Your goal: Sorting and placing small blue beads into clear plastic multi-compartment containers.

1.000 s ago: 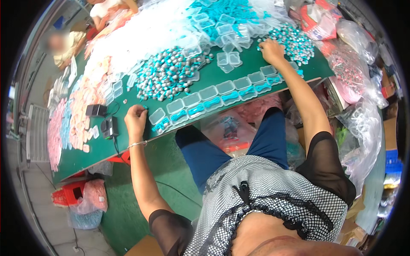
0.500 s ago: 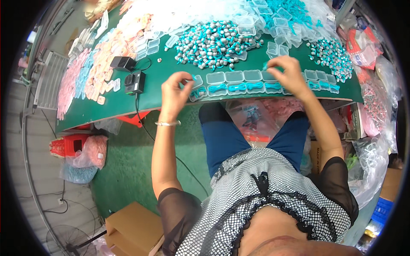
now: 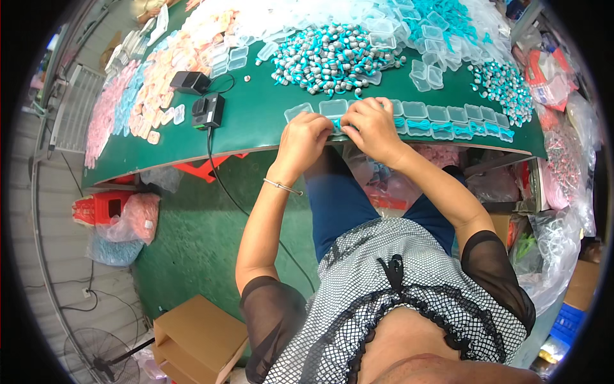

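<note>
Small clear plastic hinged boxes (image 3: 441, 114) are lined up in a row along the near edge of the green bench (image 3: 256, 121), each with a bit of teal cord tucked inside, and that row is where both hands are parked. The left hand (image 3: 306, 136) is curled over the left end of the row, fingers bent down and pinched together on one of the boxes, though exactly what is pinched is hidden by the knuckles. The right hand (image 3: 372, 128) is pressed in just beside it, almost touching, fingers closed down on the next box along with a scrap of teal cord (image 3: 338, 123) seen peeking out between the two hands. A thin silver bracelet (image 3: 281, 186) is worn on the left wrist.

Further back on the bench, a big heap of grey beads strung on teal cords (image 3: 329, 59) is piled up, and a smaller heap of the same stuff (image 3: 505, 86) is spread out to the right. Loose empty clear boxes (image 3: 425, 72) are scattered between the two heaps. Over to the left, pink and peach packets (image 3: 153, 83) are spread in bands, and two small black devices (image 3: 208, 110) with a black cable are set near the bench edge. A cardboard box (image 3: 198, 336) is seen on the green floor below.
</note>
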